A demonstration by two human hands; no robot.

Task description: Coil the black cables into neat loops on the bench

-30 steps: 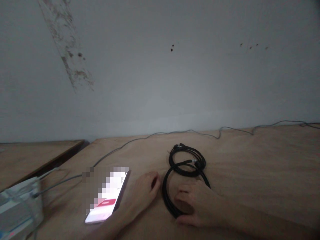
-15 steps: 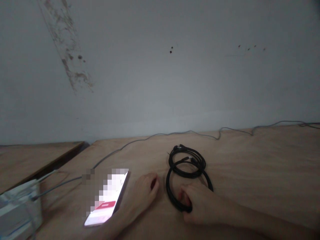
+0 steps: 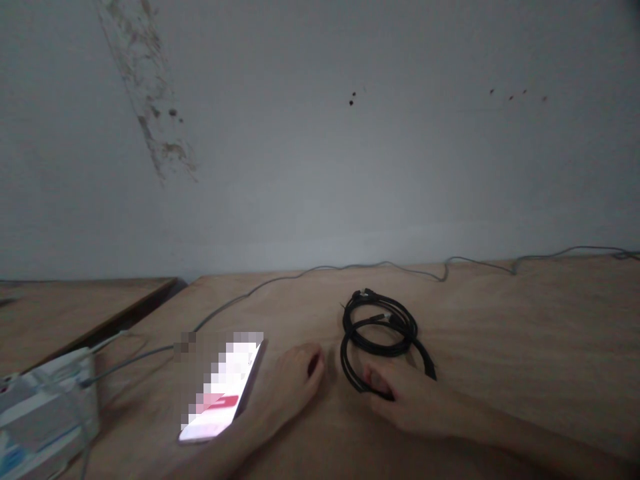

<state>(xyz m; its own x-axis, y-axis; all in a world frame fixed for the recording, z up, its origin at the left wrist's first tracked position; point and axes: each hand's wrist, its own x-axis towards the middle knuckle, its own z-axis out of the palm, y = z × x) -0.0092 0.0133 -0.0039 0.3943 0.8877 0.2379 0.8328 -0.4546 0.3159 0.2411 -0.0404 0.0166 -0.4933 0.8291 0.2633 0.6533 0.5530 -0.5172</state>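
My right hand (image 3: 400, 393) has its fingers closed round the near side of a coiled black cable (image 3: 346, 357). This loop lies partly over another coil of black cable (image 3: 411, 319) just behind it; small plug ends show on both, too small to name their kind. On the table to the left of the coils rests my left hand (image 3: 297, 373), its fingers curled in with a dark hollow by the thumb and nothing visible in it. Just left of that hand lies a phone (image 3: 235, 383) with its screen lit and partly blurred out.
A white power strip or box (image 3: 55, 407) with cords stands at the lower left. From it a thin grey cable (image 3: 220, 310) runs across the wooden table (image 3: 525, 333) and along the wall (image 3: 310, 167). A dark gap (image 3: 135, 310) separates a second tabletop at left.
My right hand has moved slightly up and away from me, and the near loop of cable has shifted and flattened with it. The view has turned a little left. My left hand keeps its pose.
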